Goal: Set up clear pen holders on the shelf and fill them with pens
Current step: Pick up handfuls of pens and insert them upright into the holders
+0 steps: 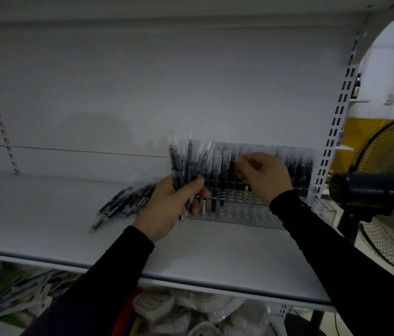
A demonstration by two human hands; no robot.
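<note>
White, smooth shelf (pixel 45 214) holds a clear plastic pen holder (pixel 244 212). Left hand (pixel 167 209) grips thin dark pens (pixel 188 166); right hand (pixel 263 178) pinches one pen (pixel 233 166).

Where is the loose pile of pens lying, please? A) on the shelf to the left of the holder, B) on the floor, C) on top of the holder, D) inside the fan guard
A: the pile lies flat on the shelf, left of the holder and the left hand.
</note>
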